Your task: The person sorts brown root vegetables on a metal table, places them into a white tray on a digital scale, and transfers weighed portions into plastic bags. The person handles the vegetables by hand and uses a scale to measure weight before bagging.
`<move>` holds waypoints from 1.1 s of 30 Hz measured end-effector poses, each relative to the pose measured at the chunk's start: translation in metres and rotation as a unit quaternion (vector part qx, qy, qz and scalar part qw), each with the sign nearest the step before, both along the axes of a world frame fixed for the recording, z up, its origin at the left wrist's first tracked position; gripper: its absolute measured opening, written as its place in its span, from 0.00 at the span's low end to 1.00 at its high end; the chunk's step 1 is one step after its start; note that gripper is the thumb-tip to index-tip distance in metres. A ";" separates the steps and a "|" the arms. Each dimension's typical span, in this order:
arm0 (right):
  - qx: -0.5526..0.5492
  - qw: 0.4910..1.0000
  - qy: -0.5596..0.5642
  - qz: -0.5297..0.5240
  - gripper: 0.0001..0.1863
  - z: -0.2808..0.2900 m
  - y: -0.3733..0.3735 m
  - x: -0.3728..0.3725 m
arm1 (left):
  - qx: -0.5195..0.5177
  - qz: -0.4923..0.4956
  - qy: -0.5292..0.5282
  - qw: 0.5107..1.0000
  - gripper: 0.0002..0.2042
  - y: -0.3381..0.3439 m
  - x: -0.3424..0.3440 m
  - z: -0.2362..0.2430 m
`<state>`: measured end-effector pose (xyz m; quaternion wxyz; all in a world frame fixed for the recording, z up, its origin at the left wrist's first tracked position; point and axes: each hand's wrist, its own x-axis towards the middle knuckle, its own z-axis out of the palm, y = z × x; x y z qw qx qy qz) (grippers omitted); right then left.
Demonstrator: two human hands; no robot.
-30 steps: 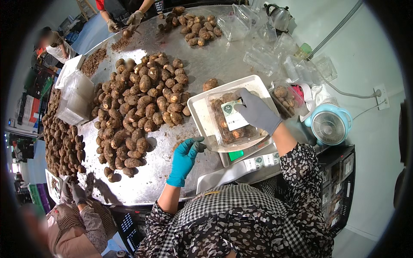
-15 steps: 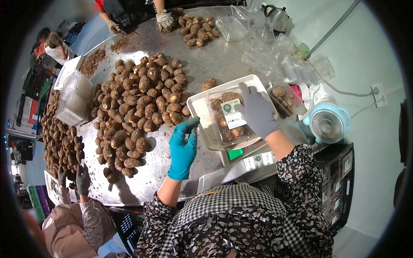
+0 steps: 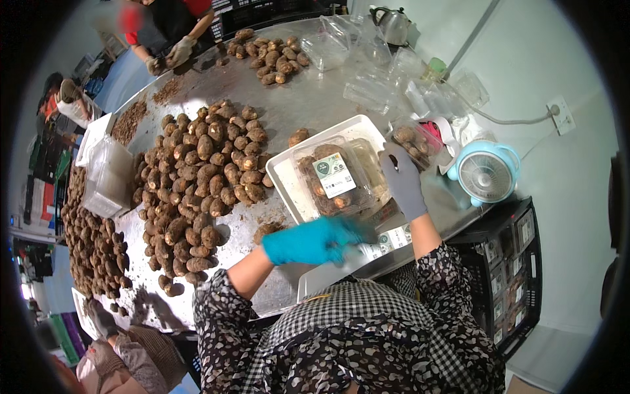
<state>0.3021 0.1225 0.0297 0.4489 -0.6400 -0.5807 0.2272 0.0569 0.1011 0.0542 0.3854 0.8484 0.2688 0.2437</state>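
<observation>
A clear plastic box of taro (image 3: 319, 167) with a white-and-green label (image 3: 333, 175) on its lid sits in a shallow white tray (image 3: 281, 172). More clear plastic shows beside it, toward the tray's right side. My right hand (image 3: 403, 184), in a grey glove, is at the tray's right edge with its fingers curled together; whatever they pinch is hidden. My left hand (image 3: 312, 241), in a teal glove, reaches across the tray's near side. Its fingers are smeared by motion beside a strip of printed labels (image 3: 390, 240).
A large heap of taro (image 3: 203, 164) covers the steel table's left. Empty clear boxes (image 3: 374, 92), a kettle (image 3: 394, 26) and a light-blue fan (image 3: 485, 172) stand right. Black crates (image 3: 502, 276) hold packed boxes. Gloved co-workers are across the table and at lower left.
My left hand has swung right and nearer me, toward the label strip. My right hand has left the box's lid for the tray's right edge. The box sits farther left in the tray.
</observation>
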 end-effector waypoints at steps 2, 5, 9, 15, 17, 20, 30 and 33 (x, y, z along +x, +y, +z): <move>-0.092 0.991 0.095 0.001 0.22 -0.019 -0.017 0.014 | -0.099 0.142 -0.077 0.982 0.26 0.016 -0.012 -0.001; -0.220 0.971 0.088 0.038 0.25 -0.012 -0.029 -0.009 | -0.209 0.359 -0.234 0.879 0.27 0.035 -0.005 -0.031; -0.130 0.978 0.132 0.099 0.27 -0.037 -0.019 -0.031 | -0.319 0.339 -0.282 0.839 0.32 -0.005 0.043 -0.072; -0.054 0.891 0.436 0.114 0.34 0.005 -0.097 0.011 | -0.297 0.157 -0.351 0.874 0.30 -0.054 0.070 0.006; 0.083 0.773 0.612 0.144 0.24 0.030 -0.129 0.041 | -0.244 -0.010 -0.316 0.917 0.31 -0.060 0.086 0.033; 0.122 0.758 0.640 -0.005 0.25 0.060 -0.200 0.090 | -0.277 -0.099 -0.220 0.930 0.28 -0.069 0.092 0.058; 0.175 0.758 0.238 -0.582 0.27 0.027 -0.374 0.280 | -0.421 0.090 -0.276 0.860 0.15 -0.036 0.045 -0.006; 0.055 0.703 0.220 -0.674 0.29 0.024 -0.385 0.328 | -0.409 0.138 -0.293 0.853 0.14 -0.023 0.021 -0.017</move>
